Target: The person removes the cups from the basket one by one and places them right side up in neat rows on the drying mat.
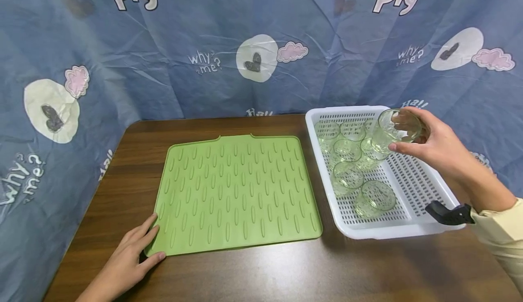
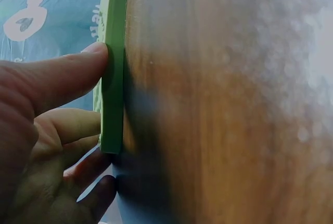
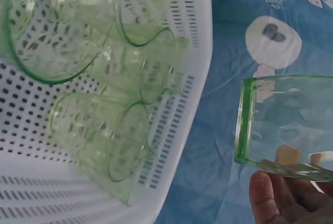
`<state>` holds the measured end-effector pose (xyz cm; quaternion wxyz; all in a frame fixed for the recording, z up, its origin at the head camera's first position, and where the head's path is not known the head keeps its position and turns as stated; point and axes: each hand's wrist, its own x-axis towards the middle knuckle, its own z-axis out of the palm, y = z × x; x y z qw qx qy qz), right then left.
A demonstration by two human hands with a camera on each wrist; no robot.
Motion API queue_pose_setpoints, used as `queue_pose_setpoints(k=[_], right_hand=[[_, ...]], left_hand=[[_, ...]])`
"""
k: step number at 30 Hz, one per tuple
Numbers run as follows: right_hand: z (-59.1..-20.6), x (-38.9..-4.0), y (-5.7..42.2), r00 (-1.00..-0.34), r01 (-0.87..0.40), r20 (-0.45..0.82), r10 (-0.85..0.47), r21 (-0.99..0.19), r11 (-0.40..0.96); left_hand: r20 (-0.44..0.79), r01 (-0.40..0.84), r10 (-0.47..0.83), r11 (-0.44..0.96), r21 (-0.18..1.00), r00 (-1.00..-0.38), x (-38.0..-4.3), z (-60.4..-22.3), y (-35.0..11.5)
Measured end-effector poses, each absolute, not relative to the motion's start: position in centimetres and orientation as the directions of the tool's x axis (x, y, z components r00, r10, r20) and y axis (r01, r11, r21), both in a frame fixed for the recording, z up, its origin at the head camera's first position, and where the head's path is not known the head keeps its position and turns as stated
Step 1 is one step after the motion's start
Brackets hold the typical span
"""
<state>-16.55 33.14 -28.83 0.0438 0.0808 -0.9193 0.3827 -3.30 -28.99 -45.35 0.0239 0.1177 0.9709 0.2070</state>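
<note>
A clear green-tinted drinking glass is in my right hand, gripped between thumb and fingers above the back right of a white perforated basket. In the right wrist view the held glass lies sideways, apart from the basket. Several similar glasses stand in the basket's left part, among them a front glass. At the front left corner of a green ridged mat, my left hand rests with fingers spread loosely. Its thumb touches the mat's edge in the left wrist view.
The brown wooden table carries the mat on the left and the basket on the right, with a narrow strip of wood between them. A blue printed cloth hangs behind the table. A black strap is around my right wrist.
</note>
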Motion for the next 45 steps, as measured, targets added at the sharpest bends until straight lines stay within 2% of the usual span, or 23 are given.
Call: queue_pose_setpoints(k=[5,10,16,25,45], right_hand=[[-28.5,-17.5,32.1,-0.986,-0.166,0.117,-0.118,-0.696,0.699],[-27.7,-18.7,30.9,-0.987,-0.160,0.093,-0.132,-0.676,0.719],[-26.6,-20.4,28.5,-0.979,-0.190,0.083,-0.186,-0.698,0.690],[-26.0,-21.3,24.2,-0.959,-0.231,0.062,-0.277,-0.735,0.637],[-27.7,-25.1,15.0,-0.915,-0.292,0.041,-0.402,-0.754,0.588]], left_hand=[[0.051,0.239,0.240,0.881,0.408,-0.969,-3.1,-45.6,-29.0],[0.028,0.230,0.241,0.878,0.419,-0.970,-3.3,-45.5,-29.1],[0.069,0.249,0.242,0.875,0.415,-0.968,-3.2,-45.7,-29.1],[0.042,0.229,0.234,0.875,0.426,-0.971,-3.3,-45.5,-28.8],[0.039,0.218,0.224,0.872,0.438,-0.974,-3.1,-45.4,-29.1]])
